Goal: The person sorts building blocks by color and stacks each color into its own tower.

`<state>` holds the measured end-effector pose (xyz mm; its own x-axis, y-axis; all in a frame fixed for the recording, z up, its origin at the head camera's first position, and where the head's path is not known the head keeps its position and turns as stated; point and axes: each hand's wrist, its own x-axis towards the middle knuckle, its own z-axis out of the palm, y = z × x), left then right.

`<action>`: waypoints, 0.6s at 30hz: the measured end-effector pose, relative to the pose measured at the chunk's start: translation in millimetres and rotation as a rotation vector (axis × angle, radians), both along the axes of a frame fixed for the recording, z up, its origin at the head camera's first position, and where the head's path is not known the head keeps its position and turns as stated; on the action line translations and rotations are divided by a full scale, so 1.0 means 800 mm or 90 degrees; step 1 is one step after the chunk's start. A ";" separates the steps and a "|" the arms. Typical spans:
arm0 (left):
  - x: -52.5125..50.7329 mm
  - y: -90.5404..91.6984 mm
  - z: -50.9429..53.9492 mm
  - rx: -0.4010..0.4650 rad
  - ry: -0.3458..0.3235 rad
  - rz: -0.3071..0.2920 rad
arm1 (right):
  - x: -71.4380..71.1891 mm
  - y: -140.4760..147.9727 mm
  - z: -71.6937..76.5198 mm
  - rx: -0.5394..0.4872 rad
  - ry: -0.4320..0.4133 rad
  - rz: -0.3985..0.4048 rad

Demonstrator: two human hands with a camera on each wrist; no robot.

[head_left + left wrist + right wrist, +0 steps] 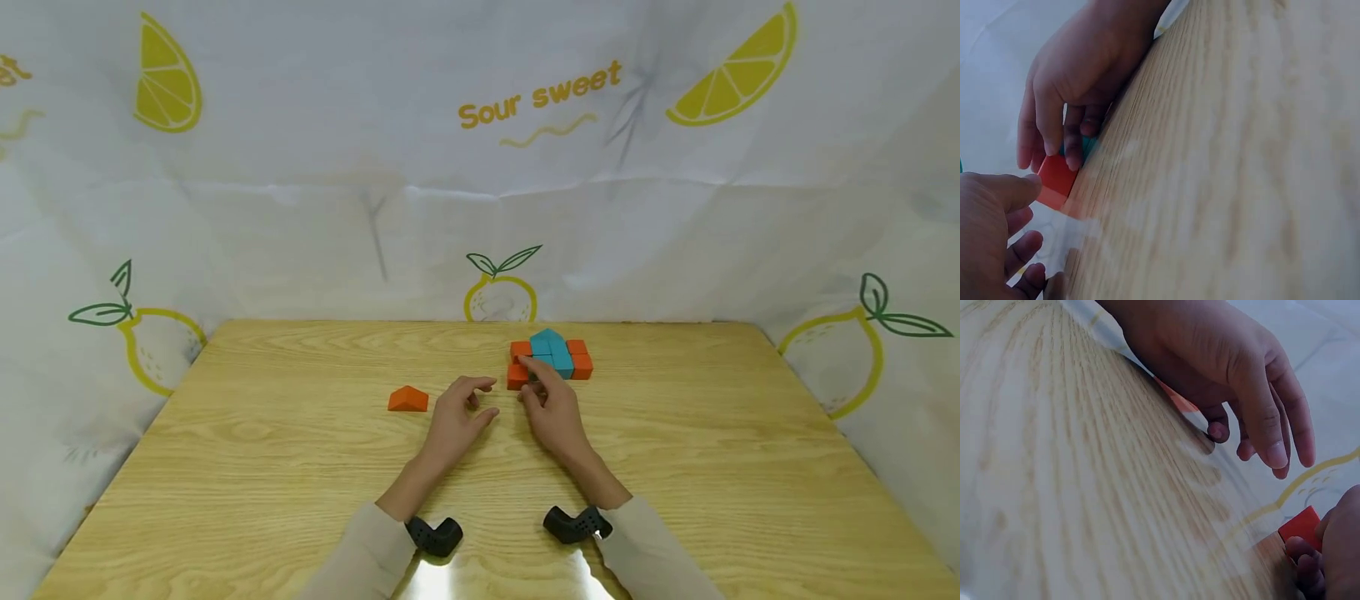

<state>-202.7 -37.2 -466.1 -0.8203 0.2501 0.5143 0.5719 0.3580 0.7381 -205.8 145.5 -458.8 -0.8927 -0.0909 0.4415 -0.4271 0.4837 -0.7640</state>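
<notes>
Lt wood tbl [262, 475] w/ blocks [561, 362]; white lemon-print cloth [315, 242] bhnd.

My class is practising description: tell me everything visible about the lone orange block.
The lone orange block looks matte, perhaps painted wood, with a peaked far edge and straight near edge. It rests on the wood-grained table, left of the left hand, touching neither hand nor the other blocks.

orange blocks [582, 367], teal blocks [561, 361], wood-grained table [285, 475], white cloth [300, 225] with yellow lemons [501, 300]
</notes>
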 end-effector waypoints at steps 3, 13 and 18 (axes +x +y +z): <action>-0.004 0.003 0.000 0.000 0.006 0.013 | -0.001 -0.001 -0.002 0.016 -0.008 -0.001; -0.020 0.014 0.005 -0.024 -0.028 0.027 | -0.006 0.000 -0.006 0.017 0.020 0.008; -0.026 0.018 0.006 -0.058 -0.058 0.045 | -0.007 -0.001 -0.007 0.036 0.025 -0.008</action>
<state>-223.2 -22.9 -461.5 -0.8797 0.2323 0.4150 0.4752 0.4632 0.7481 -211.1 144.5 -464.4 -0.8757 -0.1060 0.4711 -0.4504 0.5314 -0.7175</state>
